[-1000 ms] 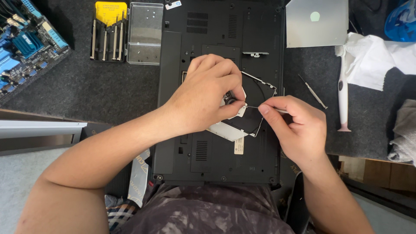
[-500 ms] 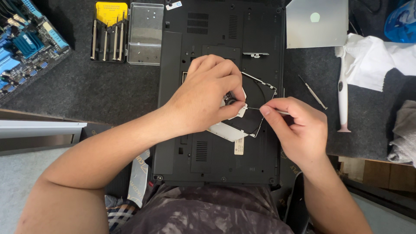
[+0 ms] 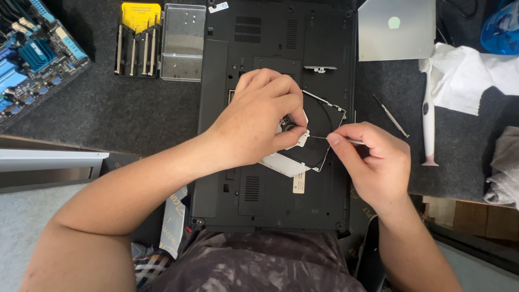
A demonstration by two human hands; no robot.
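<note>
Both hands meet over the middle of an upturned black laptop (image 3: 273, 48) that lies on a dark grey mat (image 3: 135, 108). His or her left hand (image 3: 257, 121) reaches in from the near left and rests on the laptop's underside, fingers curled down and thumb and forefinger pinched together on a small silver part (image 3: 299, 138) at the inner edge of an opened bay. Right hand (image 3: 370, 159) comes in from the near right, its thumb and forefinger closed on a thin metal tool (image 3: 324, 137), probably a fine screwdriver, whose tip points left toward the left hand's fingertips. The two hands are just beside each other, not touching, with the tool's shaft spanning the small gap between them.

Under and between the hands sits the bay's thin metal bracket (image 3: 324, 116), tilted out of line with the laptop's edges; its far right corner shows beyond the left hand, and a pale flat piece (image 3: 284, 164) shows on the near side of that hand.

Far left on the mat stands a screwdriver set (image 3: 138, 38) with a yellow header, its clear lid (image 3: 183, 42) beside it, and a blue motherboard (image 3: 32, 54) at the far left edge. To the right lie a silver optical drive (image 3: 397, 30), a loose small screwdriver (image 3: 390, 115), a white tool (image 3: 428, 121) and a white cloth (image 3: 470, 73).
</note>
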